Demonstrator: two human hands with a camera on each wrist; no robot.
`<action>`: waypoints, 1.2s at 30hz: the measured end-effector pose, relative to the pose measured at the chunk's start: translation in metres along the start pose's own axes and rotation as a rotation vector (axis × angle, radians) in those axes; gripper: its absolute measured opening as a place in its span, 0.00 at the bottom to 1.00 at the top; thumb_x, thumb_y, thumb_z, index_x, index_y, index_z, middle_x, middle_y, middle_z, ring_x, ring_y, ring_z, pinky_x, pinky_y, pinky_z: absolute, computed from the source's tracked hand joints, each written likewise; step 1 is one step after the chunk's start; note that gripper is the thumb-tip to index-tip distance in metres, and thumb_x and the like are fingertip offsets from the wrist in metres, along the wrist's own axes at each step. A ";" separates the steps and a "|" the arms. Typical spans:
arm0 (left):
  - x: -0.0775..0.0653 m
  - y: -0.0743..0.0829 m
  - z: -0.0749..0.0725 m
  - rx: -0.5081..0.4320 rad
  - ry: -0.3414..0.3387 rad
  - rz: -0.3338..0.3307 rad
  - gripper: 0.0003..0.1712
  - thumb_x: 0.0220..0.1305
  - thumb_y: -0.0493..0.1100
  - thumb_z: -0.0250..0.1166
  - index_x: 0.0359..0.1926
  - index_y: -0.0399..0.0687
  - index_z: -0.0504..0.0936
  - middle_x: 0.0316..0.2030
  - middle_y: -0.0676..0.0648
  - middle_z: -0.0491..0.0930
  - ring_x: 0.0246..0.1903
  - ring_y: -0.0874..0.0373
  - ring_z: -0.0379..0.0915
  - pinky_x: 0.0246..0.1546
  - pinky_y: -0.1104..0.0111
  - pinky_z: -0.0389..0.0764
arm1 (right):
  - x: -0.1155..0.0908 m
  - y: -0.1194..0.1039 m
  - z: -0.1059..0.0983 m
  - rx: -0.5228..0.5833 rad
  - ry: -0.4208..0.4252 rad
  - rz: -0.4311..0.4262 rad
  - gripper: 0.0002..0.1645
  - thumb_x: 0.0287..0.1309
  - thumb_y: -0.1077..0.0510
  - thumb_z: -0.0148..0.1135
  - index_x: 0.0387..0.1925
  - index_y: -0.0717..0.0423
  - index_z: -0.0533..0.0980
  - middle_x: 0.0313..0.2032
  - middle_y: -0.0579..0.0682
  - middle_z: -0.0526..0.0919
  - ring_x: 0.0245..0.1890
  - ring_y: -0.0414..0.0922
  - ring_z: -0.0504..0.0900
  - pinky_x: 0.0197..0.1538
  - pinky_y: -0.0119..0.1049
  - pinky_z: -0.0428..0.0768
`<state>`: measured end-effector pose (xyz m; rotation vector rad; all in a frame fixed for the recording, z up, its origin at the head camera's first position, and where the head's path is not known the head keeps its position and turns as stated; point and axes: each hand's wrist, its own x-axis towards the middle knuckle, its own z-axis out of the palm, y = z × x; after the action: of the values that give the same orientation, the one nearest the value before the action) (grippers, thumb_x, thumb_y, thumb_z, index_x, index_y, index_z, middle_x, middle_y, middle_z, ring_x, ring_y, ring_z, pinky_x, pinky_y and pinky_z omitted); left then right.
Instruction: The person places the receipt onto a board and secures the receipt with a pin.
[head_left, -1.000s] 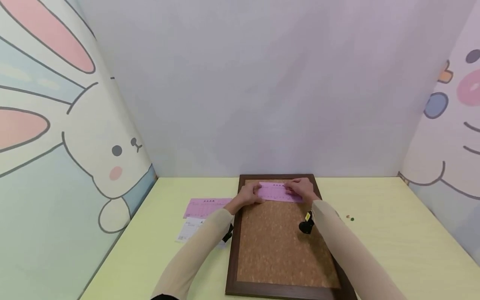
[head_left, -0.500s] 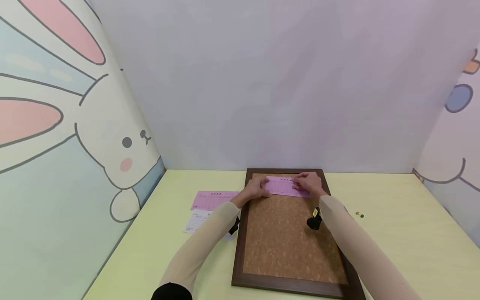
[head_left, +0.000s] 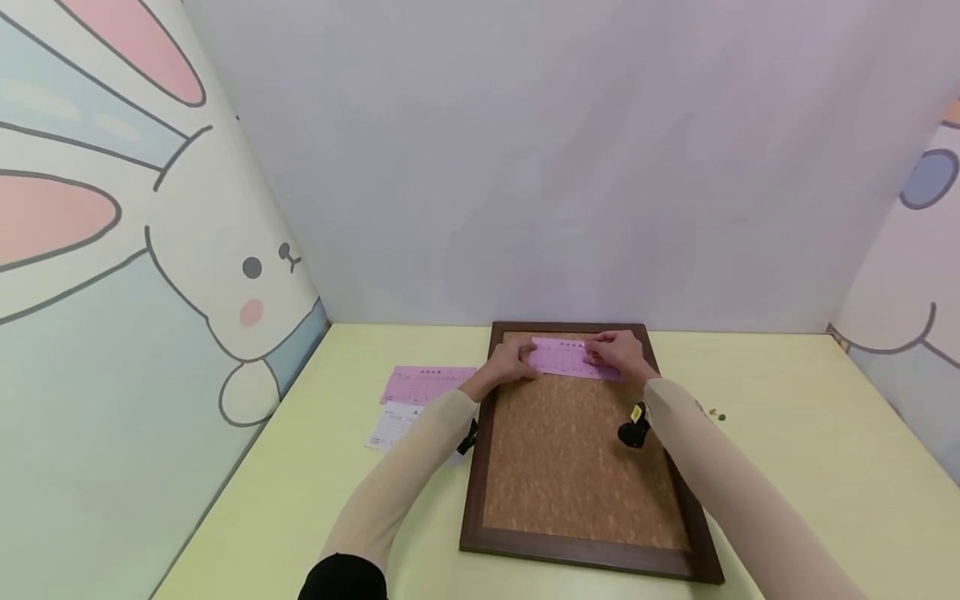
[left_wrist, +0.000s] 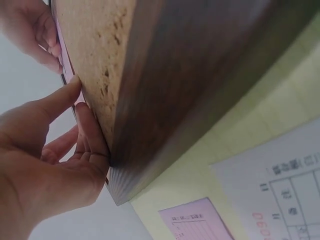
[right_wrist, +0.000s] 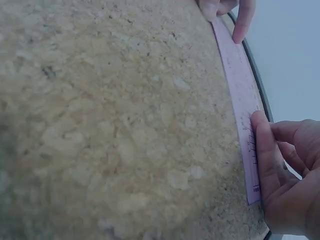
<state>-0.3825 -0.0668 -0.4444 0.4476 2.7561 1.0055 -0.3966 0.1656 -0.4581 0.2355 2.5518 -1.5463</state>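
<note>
A pink printed slip (head_left: 558, 357) lies across the top of a cork board (head_left: 577, 467) with a dark brown frame. At the slip's left end, my left hand (head_left: 512, 362) presses it to the cork with spread thumb and fingertips. My right hand (head_left: 621, 353) is over the slip's right part. In the right wrist view, the right thumb (right_wrist: 265, 150) lies along the slip and meets the forefinger at its tip. I cannot tell whether something small is between those fingertips.
Left of the board, a second pink slip (head_left: 423, 383) and a white printed slip (head_left: 393, 423) lie on the pale yellow table (head_left: 300, 508). Tiny green and brownish pieces (head_left: 717, 415) lie to the right, beside my right sleeve. A wall (head_left: 480, 208) stands behind the board.
The head view has shifted, so the board now shows farther right and higher. Both hands have stayed at the pink slip, with little movement of the fingers.
</note>
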 end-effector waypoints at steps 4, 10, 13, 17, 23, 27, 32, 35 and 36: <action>0.001 -0.001 -0.001 -0.001 -0.011 -0.026 0.34 0.53 0.43 0.72 0.62 0.42 0.73 0.54 0.37 0.73 0.47 0.48 0.66 0.46 0.62 0.71 | -0.005 -0.002 -0.007 0.025 -0.105 -0.023 0.21 0.64 0.53 0.58 0.54 0.61 0.76 0.44 0.59 0.84 0.32 0.42 0.85 0.38 0.32 0.82; -0.001 -0.007 0.000 -0.081 -0.018 -0.049 0.26 0.58 0.40 0.68 0.57 0.40 0.75 0.52 0.38 0.77 0.45 0.49 0.74 0.44 0.61 0.77 | -0.022 0.003 -0.017 -0.053 -0.190 -0.176 0.20 0.63 0.55 0.59 0.51 0.65 0.77 0.38 0.59 0.83 0.31 0.44 0.80 0.36 0.36 0.82; -0.003 -0.012 0.001 -0.248 -0.022 -0.067 0.20 0.61 0.37 0.63 0.55 0.37 0.76 0.44 0.39 0.81 0.35 0.51 0.79 0.34 0.64 0.80 | -0.031 0.009 -0.027 -0.104 -0.167 -0.214 0.19 0.62 0.54 0.60 0.48 0.65 0.79 0.35 0.56 0.84 0.29 0.43 0.77 0.34 0.36 0.80; -0.011 -0.023 -0.009 -0.405 0.003 -0.103 0.19 0.63 0.36 0.59 0.55 0.38 0.76 0.38 0.41 0.81 0.34 0.52 0.81 0.33 0.65 0.82 | -0.040 0.017 -0.043 -0.122 -0.180 -0.203 0.22 0.62 0.52 0.61 0.48 0.66 0.78 0.35 0.55 0.84 0.30 0.42 0.78 0.35 0.35 0.80; -0.037 -0.050 -0.051 -0.482 0.064 -0.133 0.22 0.66 0.38 0.58 0.60 0.36 0.72 0.46 0.33 0.78 0.42 0.42 0.79 0.46 0.55 0.80 | -0.054 0.021 -0.061 -0.107 -0.285 -0.198 0.25 0.64 0.51 0.58 0.52 0.68 0.75 0.38 0.58 0.83 0.32 0.41 0.78 0.38 0.34 0.81; -0.057 -0.071 -0.078 -0.525 0.105 -0.196 0.24 0.68 0.39 0.56 0.63 0.38 0.69 0.51 0.32 0.76 0.45 0.41 0.78 0.53 0.51 0.75 | -0.061 0.025 -0.069 -0.103 -0.356 -0.220 0.24 0.65 0.52 0.56 0.51 0.69 0.74 0.33 0.54 0.80 0.31 0.41 0.75 0.36 0.34 0.79; -0.077 -0.095 -0.098 -0.497 0.137 -0.264 0.26 0.68 0.40 0.56 0.66 0.41 0.66 0.52 0.33 0.76 0.46 0.40 0.76 0.53 0.51 0.74 | -0.069 0.033 -0.074 -0.067 -0.427 -0.235 0.24 0.66 0.52 0.55 0.50 0.71 0.73 0.30 0.52 0.77 0.30 0.41 0.75 0.37 0.36 0.80; -0.085 -0.110 -0.102 -0.459 0.137 -0.293 0.27 0.68 0.42 0.57 0.66 0.42 0.66 0.53 0.33 0.75 0.46 0.41 0.75 0.51 0.52 0.75 | -0.073 0.036 -0.075 -0.051 -0.453 -0.237 0.25 0.67 0.52 0.54 0.51 0.72 0.72 0.32 0.54 0.79 0.31 0.41 0.77 0.38 0.37 0.81; -0.088 -0.115 -0.104 -0.442 0.136 -0.306 0.27 0.67 0.43 0.57 0.66 0.42 0.66 0.53 0.33 0.75 0.46 0.42 0.75 0.51 0.53 0.75 | -0.074 0.036 -0.075 -0.042 -0.456 -0.230 0.25 0.66 0.52 0.55 0.53 0.71 0.72 0.34 0.55 0.80 0.32 0.41 0.78 0.39 0.37 0.82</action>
<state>-0.3524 -0.2417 -0.4355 -0.1090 2.4895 1.5428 -0.3197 0.2447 -0.4397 -0.3856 2.2991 -1.4112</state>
